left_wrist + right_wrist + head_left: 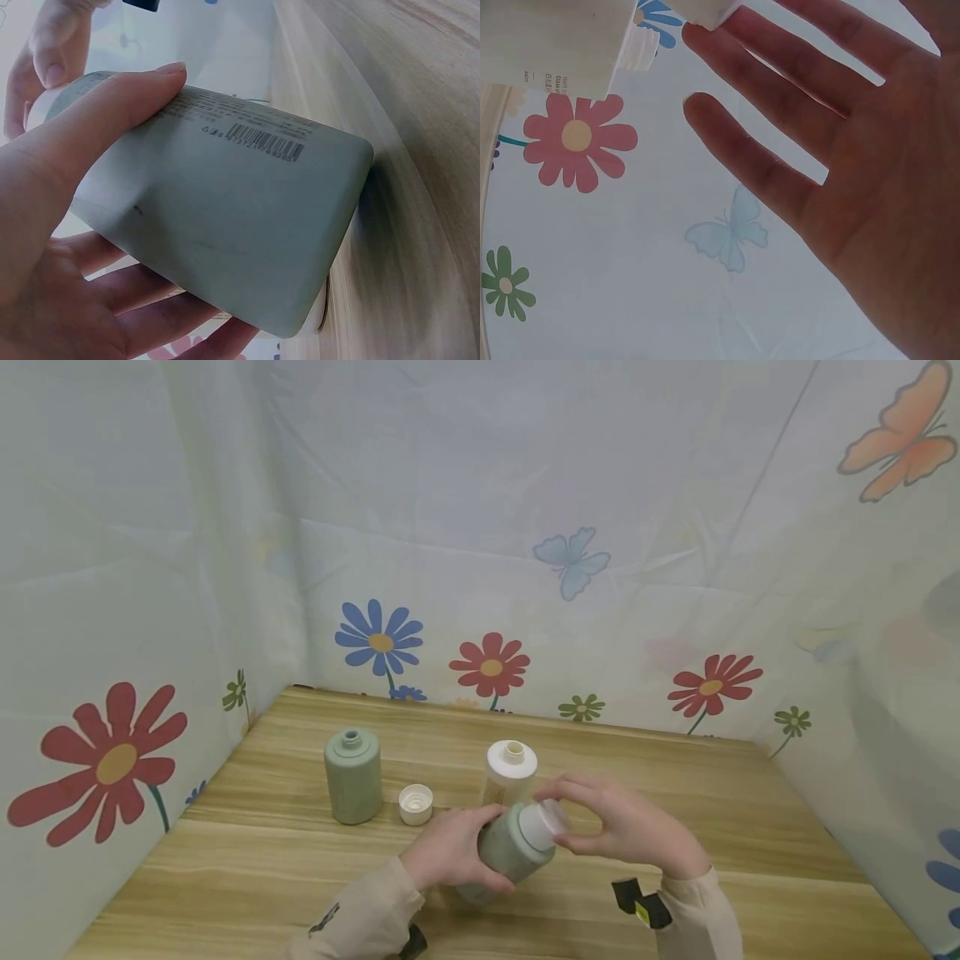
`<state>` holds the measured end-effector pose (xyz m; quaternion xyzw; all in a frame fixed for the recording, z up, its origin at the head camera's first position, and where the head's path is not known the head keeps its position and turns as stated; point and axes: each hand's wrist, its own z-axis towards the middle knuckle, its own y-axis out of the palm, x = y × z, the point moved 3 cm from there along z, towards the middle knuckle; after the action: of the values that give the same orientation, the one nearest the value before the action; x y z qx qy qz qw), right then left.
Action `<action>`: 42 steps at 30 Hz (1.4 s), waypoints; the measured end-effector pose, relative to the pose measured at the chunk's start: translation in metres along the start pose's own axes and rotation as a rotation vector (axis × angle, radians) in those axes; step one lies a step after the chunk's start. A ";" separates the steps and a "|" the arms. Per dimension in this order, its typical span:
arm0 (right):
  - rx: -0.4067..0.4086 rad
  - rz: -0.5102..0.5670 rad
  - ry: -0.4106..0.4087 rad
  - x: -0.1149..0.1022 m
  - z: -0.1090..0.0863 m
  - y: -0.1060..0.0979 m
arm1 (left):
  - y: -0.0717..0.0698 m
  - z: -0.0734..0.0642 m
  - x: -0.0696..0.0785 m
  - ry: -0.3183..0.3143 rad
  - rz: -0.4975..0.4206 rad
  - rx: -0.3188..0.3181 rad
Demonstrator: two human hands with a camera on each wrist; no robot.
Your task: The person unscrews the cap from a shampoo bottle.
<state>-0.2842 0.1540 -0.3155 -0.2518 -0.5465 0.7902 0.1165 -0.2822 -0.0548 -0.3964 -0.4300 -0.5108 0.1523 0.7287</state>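
Note:
My left hand (455, 852) grips a sage-green bottle (508, 850), tilted with its top towards the right. The left wrist view shows a barcode on the bottle's side (217, 210), with the thumb over it and the fingers beneath. A white cap (540, 824) sits at its top, pinched between the thumb and fingers of my right hand (630, 825). In the right wrist view only a corner of the cap (705, 9) shows at the fingertips. Behind the held bottle stands a white bottle (512, 765) with an uncovered neck, its lower part hidden.
Further left, another green bottle (353, 787) stands upright with an open neck. Beside it a loose white cap (416, 805) lies on the wooden table (247, 835), hollow side up. A flower-printed cloth (450, 560) surrounds the table at the back and sides.

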 end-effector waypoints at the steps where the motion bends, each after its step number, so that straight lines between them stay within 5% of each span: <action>1: 0.003 0.006 0.007 0.001 0.000 0.000 | 0.000 0.000 0.000 0.002 0.001 0.002; 10: 0.019 0.001 0.109 0.005 0.000 -0.003 | -0.001 0.001 0.000 -0.006 0.008 0.003; 34: -0.008 0.033 -0.015 0.003 -0.001 0.001 | -0.001 0.000 0.000 0.017 0.030 0.007; 42: -0.002 0.047 0.078 0.004 -0.002 0.001 | 0.001 0.000 -0.002 0.019 0.018 0.014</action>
<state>-0.2863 0.1572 -0.3179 -0.2955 -0.5362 0.7817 0.1189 -0.2830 -0.0551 -0.3985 -0.4309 -0.4989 0.1585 0.7351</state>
